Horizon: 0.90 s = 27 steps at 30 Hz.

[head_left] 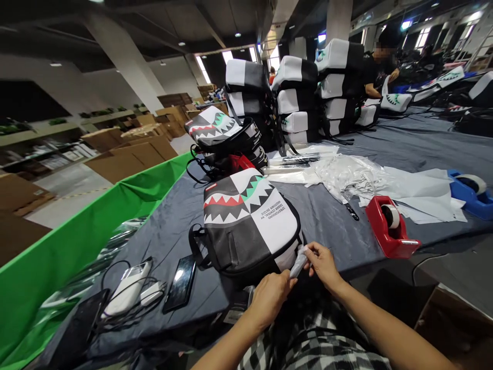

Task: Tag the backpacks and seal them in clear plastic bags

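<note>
Together, the left hand (270, 294) and right hand (322, 263) pinch a whitish wrap (298, 263) by the backpack (250, 223).

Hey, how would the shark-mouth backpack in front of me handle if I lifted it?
The backpack would likely hold its shape, as its front looks full. That smooth face might slip a little. Its black strap, looping out sideways, could snag.

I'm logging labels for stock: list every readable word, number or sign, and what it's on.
"SPRAYGROUND": nearest backpack, white panel
"SHARK CENTRAL, NY": same panel
"MIDTOWN": same panel; the code after it is too small to be sure
Too small to read: red patch, small black item
</note>
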Motion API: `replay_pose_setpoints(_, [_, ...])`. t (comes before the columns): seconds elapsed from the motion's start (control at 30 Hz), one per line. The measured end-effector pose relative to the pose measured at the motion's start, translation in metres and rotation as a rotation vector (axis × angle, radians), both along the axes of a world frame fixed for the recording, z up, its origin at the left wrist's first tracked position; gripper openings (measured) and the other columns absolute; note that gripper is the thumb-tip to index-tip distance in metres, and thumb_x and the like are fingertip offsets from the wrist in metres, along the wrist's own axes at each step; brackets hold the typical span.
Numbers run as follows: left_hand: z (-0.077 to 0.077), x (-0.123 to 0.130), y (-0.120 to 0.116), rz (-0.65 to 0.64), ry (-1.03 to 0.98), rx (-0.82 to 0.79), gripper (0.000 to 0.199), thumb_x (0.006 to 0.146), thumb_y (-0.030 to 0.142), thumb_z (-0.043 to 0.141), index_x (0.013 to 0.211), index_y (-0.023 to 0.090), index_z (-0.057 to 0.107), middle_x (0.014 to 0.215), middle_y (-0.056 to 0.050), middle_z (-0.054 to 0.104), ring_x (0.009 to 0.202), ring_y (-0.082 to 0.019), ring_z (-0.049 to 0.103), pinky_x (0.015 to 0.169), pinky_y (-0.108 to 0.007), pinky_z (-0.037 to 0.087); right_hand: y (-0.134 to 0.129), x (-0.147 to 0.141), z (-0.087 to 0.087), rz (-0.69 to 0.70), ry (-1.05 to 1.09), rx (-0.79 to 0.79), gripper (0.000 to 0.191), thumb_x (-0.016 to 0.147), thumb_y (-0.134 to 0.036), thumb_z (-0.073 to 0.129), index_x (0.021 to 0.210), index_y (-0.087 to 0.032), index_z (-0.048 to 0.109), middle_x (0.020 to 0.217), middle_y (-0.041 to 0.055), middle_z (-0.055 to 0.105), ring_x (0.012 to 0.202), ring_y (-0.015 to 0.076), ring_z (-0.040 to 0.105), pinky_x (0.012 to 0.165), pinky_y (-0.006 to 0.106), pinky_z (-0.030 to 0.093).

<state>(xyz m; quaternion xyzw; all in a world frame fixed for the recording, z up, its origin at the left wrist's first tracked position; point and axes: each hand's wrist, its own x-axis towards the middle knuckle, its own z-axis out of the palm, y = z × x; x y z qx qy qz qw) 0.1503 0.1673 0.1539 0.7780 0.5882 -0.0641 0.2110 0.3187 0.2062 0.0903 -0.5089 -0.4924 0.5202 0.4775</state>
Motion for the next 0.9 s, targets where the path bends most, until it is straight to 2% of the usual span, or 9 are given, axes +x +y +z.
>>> replay_pose_setpoints(0.07, [0.001,0.000,0.000,0.003,0.007,-0.018,0.023,0.102,0.034,0.048,0.104,0.021,0.067,0.075,-0.003,0.073,0.074,-0.019,0.071,0.059,-0.024,0.034,-0.003,-0.004,-0.005,-0.006,0.289,-0.292,0.041,0.070,-0.058,0.068,0.078,-0.021,0.054,0.064,-0.0016,0.055,0.052,0.0127,0.051,0.042,0.022,0.039])
replay_pose_setpoints(0.1, [0.002,0.001,0.000,0.001,0.009,-0.023,0.022,0.102,0.034,0.048,0.105,0.022,0.067,0.076,-0.003,0.073,0.074,-0.019,0.071,0.059,-0.024,0.034,-0.005,-0.005,-0.006,-0.009,0.371,-0.358,0.042,0.066,-0.058,0.069,0.078,-0.021,0.054,0.066,-0.0015,0.055,0.054,0.0127,0.051,0.044,0.022,0.040])
replay_pose_setpoints(0.17, [0.002,0.001,0.000,0.001,0.012,-0.023,0.022,0.102,0.033,0.048,0.107,0.022,0.066,0.077,-0.003,0.074,0.074,-0.018,0.071,0.059,-0.024,0.034,-0.007,-0.006,-0.005,-0.031,0.394,-0.320,0.040,0.066,-0.055,0.070,0.081,-0.021,0.056,0.071,-0.0011,0.058,0.060,0.0133,0.053,0.049,0.022,0.042])
replay_pose_setpoints(0.33, [-0.006,0.000,0.000,-0.051,0.076,0.092,0.020,0.101,0.033,0.051,0.101,0.021,0.067,0.085,-0.004,0.077,0.083,-0.022,0.074,0.060,-0.026,0.033,0.005,-0.007,-0.003,-0.100,0.193,0.024,0.037,0.065,-0.052,0.078,0.071,-0.021,0.059,0.066,-0.0035,0.054,0.065,0.0134,0.047,0.060,0.024,0.040])
replay_pose_setpoints(0.47, [-0.017,-0.001,0.000,-0.109,0.132,0.186,0.019,0.100,0.032,0.052,0.101,0.021,0.066,0.084,-0.005,0.077,0.082,-0.024,0.075,0.060,-0.027,0.035,0.017,-0.021,-0.014,-0.150,0.416,-0.102,0.052,0.058,-0.064,0.081,0.069,-0.022,0.052,0.059,-0.0061,0.047,0.056,0.0113,0.040,0.053,0.024,0.035])
replay_pose_setpoints(0.6, [-0.029,-0.003,0.000,-0.191,0.139,0.326,0.015,0.098,0.029,0.056,0.095,0.019,0.067,0.076,-0.003,0.076,0.072,-0.021,0.074,0.055,-0.027,0.036,0.013,-0.037,-0.029,-0.141,0.485,-0.168,0.058,0.061,-0.075,0.071,0.074,-0.024,0.047,0.063,-0.0039,0.052,0.056,0.0132,0.048,0.055,0.027,0.044])
replay_pose_setpoints(0.73, [-0.041,-0.009,0.001,-0.280,0.084,0.566,0.014,0.094,0.028,0.063,0.083,0.020,0.065,0.065,0.000,0.071,0.059,-0.017,0.070,0.051,-0.027,0.036,0.006,-0.029,-0.033,-0.094,0.371,-0.155,0.045,0.069,-0.063,0.071,0.072,-0.023,0.050,0.060,-0.0026,0.053,0.056,0.0158,0.052,0.053,0.029,0.047])
replay_pose_setpoints(0.8, [-0.046,-0.011,0.001,-0.299,0.048,0.687,0.017,0.093,0.028,0.063,0.079,0.020,0.063,0.059,0.001,0.068,0.053,-0.016,0.066,0.048,-0.027,0.035,0.002,-0.013,-0.025,-0.172,0.274,-0.061,0.034,0.070,-0.048,0.076,0.074,-0.023,0.054,0.065,-0.0023,0.055,0.061,0.0160,0.053,0.057,0.029,0.048])
replay_pose_setpoints(0.9, [-0.051,-0.013,0.002,-0.311,0.006,0.787,0.021,0.095,0.028,0.060,0.076,0.020,0.060,0.055,0.002,0.065,0.047,-0.015,0.062,0.045,-0.028,0.034,-0.003,0.014,0.000,-0.386,-0.065,0.471,0.011,0.083,-0.029,0.066,0.089,-0.023,0.059,0.086,0.0021,0.061,0.083,0.0186,0.058,0.078,0.033,0.051])
